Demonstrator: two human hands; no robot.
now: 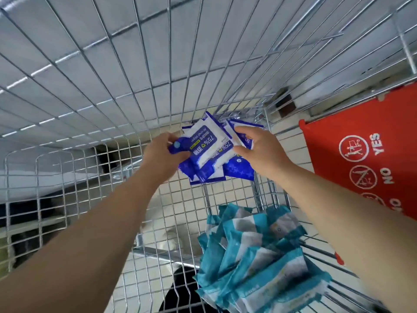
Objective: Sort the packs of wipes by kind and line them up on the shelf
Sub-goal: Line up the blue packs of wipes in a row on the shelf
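Two hands meet over a fan of dark blue packs (204,143) of wipes inside a wire cart (108,71). The left hand (161,154) curls its fingers (182,155) round the left edge of the bundle, grasping several packs at once. The top pack, white-labelled and printed "75%", lies just beyond those fingertips, its print upside down to the camera.

The right hand (259,150) pinches another dark blue pack between thumb and fingers (244,132) at the bundle's right side, touching the packs that the left hand holds. More dark blue packs splay out beneath both sets of fingers, their star-printed corners pointing back toward the wrists. Their number cannot be told, nor whether the lowest of them rest on the cart's mesh.

A heap of teal packs (259,256) lies well back from the fingers, below the right forearm and nearer the person's body, piled loosely on the cart's mesh floor. A red flap (352,123) bearing white "YES" and "NO" pictograms hangs to the right of the right hand's fingers, apart from them. The cart's wire walls rise ahead of and to the left of the fingers. A pale tiled floor (180,193) shows through the mesh under the hands.
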